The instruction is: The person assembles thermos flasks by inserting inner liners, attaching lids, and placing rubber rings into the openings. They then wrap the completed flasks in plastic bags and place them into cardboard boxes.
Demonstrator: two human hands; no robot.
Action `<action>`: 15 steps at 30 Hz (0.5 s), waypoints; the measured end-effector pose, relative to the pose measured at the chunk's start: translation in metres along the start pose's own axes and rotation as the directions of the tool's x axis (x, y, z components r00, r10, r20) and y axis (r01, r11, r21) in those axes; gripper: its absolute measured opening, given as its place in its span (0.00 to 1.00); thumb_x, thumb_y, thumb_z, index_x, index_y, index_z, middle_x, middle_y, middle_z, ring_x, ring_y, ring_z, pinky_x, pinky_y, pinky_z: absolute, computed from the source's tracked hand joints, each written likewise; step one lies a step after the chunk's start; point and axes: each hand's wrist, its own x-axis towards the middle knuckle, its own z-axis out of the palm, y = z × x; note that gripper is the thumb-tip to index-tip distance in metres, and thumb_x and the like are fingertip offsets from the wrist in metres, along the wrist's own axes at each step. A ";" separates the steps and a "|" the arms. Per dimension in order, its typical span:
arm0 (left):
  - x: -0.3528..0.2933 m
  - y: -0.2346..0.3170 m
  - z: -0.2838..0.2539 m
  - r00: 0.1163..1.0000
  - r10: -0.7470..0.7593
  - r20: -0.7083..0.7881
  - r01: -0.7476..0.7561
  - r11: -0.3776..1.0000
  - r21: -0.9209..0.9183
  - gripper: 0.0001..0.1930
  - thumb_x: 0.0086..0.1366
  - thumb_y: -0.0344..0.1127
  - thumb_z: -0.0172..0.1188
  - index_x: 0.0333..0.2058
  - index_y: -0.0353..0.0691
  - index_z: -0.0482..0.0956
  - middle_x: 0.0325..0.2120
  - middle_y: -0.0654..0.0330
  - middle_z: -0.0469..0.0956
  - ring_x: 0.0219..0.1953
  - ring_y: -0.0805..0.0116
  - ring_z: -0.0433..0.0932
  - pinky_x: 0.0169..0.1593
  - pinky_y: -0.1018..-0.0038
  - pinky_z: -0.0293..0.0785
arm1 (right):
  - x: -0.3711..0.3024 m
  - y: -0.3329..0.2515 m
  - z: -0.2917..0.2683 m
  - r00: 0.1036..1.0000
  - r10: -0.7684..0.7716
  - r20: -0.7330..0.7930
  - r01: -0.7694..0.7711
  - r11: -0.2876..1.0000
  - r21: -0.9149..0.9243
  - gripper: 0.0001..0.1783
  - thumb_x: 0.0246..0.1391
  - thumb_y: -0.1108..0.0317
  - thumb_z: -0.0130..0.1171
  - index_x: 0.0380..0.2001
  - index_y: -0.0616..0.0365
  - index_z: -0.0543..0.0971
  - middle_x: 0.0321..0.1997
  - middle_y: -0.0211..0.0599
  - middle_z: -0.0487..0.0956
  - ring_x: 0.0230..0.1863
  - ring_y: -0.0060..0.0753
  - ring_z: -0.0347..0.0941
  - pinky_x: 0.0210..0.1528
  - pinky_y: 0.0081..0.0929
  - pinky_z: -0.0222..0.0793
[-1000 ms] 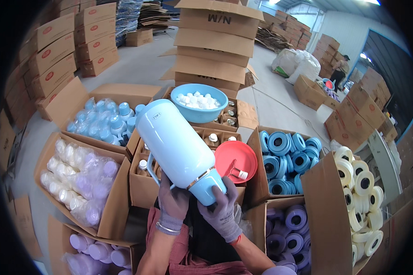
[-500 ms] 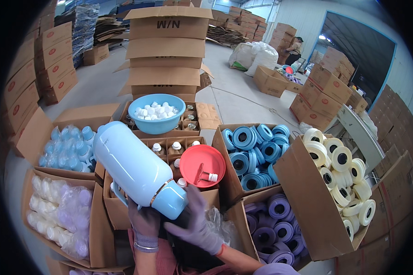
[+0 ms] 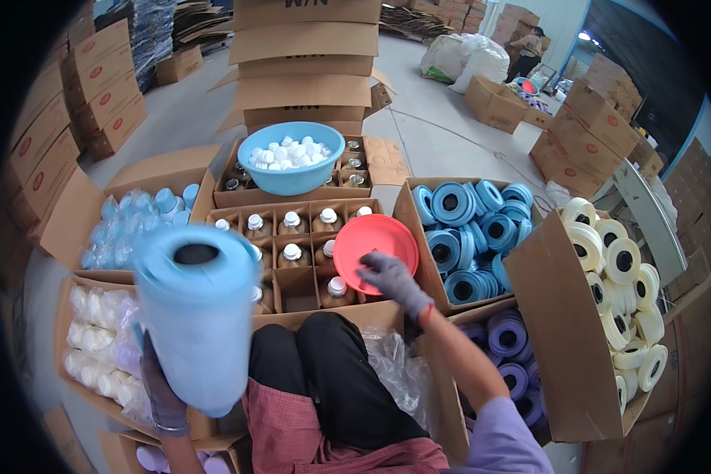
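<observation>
Shown at near left with a tall, pale-blue cylindrical jug (image 3: 197, 328) on end, blurred, ringed in deeper blue at its upper end around a dark round centre. Gripped low along its side by a grey-gloved left hand (image 3: 163, 391) with partly hidden fingers. Extended over a shallow, round red plastic dish (image 3: 395, 233) with a grey-gloved right hand (image 3: 395, 279), impossible to tell if closed on anything. Backed by a divided cardboard box (image 3: 363, 314) of white-capped bottles (image 3: 292, 254), then a round blue plastic basin (image 3: 288, 183) of white caps (image 3: 288, 152).
</observation>
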 end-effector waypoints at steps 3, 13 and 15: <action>-0.020 -0.013 -0.011 0.959 0.050 0.278 -0.190 0.841 0.507 0.20 0.74 0.38 0.42 0.55 0.31 0.72 0.47 0.49 0.78 0.43 0.63 0.79 0.47 0.66 0.76 | 0.027 0.086 0.004 0.987 0.157 0.042 -0.116 0.864 -0.490 0.15 0.57 0.59 0.58 0.41 0.56 0.80 0.40 0.47 0.81 0.42 0.47 0.80 0.43 0.42 0.76; -0.059 -0.038 -0.012 0.993 -0.109 0.043 0.070 0.844 0.532 0.17 0.69 0.38 0.51 0.51 0.33 0.75 0.40 0.49 0.79 0.43 0.55 0.76 0.49 0.63 0.71 | 0.047 0.143 0.058 0.812 -0.151 0.563 0.573 0.390 -0.721 0.09 0.58 0.61 0.52 0.37 0.41 0.81 0.43 0.34 0.79 0.45 0.40 0.75 0.51 0.45 0.70; -0.053 -0.036 -0.005 0.991 -0.119 0.059 0.070 0.846 0.528 0.17 0.69 0.38 0.51 0.50 0.34 0.76 0.40 0.50 0.79 0.42 0.57 0.77 0.49 0.63 0.72 | 0.054 0.144 0.050 0.781 -0.154 0.605 0.619 0.319 -0.718 0.09 0.57 0.61 0.53 0.37 0.39 0.81 0.42 0.32 0.78 0.45 0.38 0.74 0.55 0.47 0.67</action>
